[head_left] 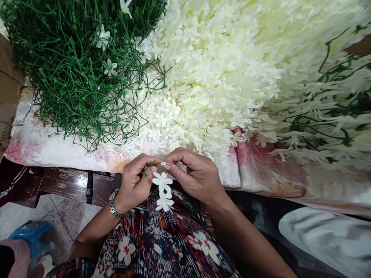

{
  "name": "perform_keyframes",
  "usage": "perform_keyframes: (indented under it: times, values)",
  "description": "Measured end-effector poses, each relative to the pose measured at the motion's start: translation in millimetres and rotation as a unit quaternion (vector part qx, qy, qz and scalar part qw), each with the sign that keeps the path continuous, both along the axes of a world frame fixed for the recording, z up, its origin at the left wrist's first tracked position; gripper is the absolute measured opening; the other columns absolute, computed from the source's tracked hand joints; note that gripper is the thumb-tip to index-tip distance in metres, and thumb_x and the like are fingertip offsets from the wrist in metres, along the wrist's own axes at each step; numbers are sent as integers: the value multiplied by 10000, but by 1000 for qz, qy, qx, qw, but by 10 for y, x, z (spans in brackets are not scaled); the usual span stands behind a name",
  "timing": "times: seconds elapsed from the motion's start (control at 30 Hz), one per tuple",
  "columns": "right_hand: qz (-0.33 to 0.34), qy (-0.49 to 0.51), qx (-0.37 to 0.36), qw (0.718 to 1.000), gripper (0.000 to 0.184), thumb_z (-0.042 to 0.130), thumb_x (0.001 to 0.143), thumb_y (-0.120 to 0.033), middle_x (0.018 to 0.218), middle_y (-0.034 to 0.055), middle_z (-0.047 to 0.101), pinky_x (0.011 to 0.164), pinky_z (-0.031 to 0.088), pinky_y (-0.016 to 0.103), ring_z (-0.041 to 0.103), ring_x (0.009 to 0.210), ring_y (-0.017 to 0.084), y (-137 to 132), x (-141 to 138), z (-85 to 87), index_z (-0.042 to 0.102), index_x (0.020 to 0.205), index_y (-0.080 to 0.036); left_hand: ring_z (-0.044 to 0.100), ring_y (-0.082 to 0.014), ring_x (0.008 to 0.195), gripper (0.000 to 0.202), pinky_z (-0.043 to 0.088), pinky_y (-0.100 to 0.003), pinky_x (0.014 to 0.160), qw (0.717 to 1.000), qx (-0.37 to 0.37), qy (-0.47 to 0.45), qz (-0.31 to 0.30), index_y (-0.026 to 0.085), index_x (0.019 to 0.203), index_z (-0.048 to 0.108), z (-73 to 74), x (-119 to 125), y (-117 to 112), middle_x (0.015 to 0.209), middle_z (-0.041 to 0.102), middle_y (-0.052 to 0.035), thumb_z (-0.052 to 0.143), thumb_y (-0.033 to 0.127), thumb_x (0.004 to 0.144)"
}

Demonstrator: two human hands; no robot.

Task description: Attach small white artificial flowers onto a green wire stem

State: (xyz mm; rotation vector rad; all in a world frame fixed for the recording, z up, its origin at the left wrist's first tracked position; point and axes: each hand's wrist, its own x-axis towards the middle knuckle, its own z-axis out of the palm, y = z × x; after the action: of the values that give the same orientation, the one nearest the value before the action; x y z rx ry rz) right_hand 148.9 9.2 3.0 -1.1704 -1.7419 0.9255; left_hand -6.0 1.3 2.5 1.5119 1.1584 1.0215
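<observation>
My left hand [136, 181] pinches a thin green plastic stem [144, 173] that carries two white artificial flowers [163, 190], which hang down between my hands. My right hand [194, 173] meets it fingertip to fingertip and pinches a small white flower piece [164, 163] at the stem's tip. Both hands hover over my lap, just in front of the edge of a floral cloth [52, 150]. A metal watch [113, 202] sits on my left wrist.
A large heap of loose cream-white flowers [226, 69] covers the cloth ahead. A tangle of bare green stems [72, 65] lies at the left, finished flowered stems [333, 112] at the right. A blue stool [31, 235] stands on the floor at lower left.
</observation>
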Motion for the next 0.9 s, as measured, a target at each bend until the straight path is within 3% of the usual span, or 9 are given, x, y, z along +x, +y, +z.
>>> perform_keyframes:
  times: [0.13, 0.3, 0.5, 0.63, 0.77, 0.9]
  values:
    - [-17, 13, 9, 1000, 59, 537, 713, -110, 659, -12, 533, 554, 393, 217, 498, 614, 76, 27, 70, 68, 525, 737, -164, 502, -112, 658, 244, 396, -235, 601, 999, -9, 3, -37, 163, 929, 572, 12, -41, 12, 744, 557, -33, 370, 253, 828]
    - [43, 18, 50, 998, 70, 545, 702, -89, 655, -2, 544, 549, 399, 209, 495, 607, 70, 72, 74, 259, 531, 734, -150, 536, -108, 697, 256, 406, -219, 598, 996, 27, 22, -80, 201, 1027, 543, -25, -54, 8, 898, 609, -31, 391, 212, 821]
    - [89, -68, 96, 989, 88, 545, 702, -92, 682, 30, 548, 582, 413, 217, 485, 646, 84, 69, 48, 323, 547, 784, -122, 522, -102, 632, 249, 398, -222, 589, 991, 47, 47, -115, 177, 976, 566, -42, -52, 14, 721, 592, -14, 371, 188, 821]
    - [98, -122, 131, 979, 66, 522, 720, -96, 679, 38, 546, 586, 408, 220, 477, 649, 89, 63, 56, 311, 551, 777, -113, 503, -97, 609, 237, 391, -226, 584, 989, 52, 53, -125, 172, 956, 563, -33, -48, 20, 719, 582, -12, 371, 187, 817]
    - [93, -148, 153, 973, 47, 514, 726, -104, 686, 42, 552, 594, 409, 228, 482, 660, 97, 75, 60, 277, 546, 759, -119, 500, -102, 637, 217, 392, -224, 579, 996, 15, 22, -89, 179, 999, 496, -42, -26, -10, 758, 567, -17, 372, 188, 822]
    - [77, -134, 148, 977, 57, 514, 727, -107, 698, 41, 556, 594, 416, 219, 486, 660, 92, 84, 49, 224, 540, 774, -125, 401, -67, 509, 92, 340, -191, 482, 998, -50, -23, -23, 176, 864, 457, -81, -6, -60, 608, 443, 27, 382, 214, 826]
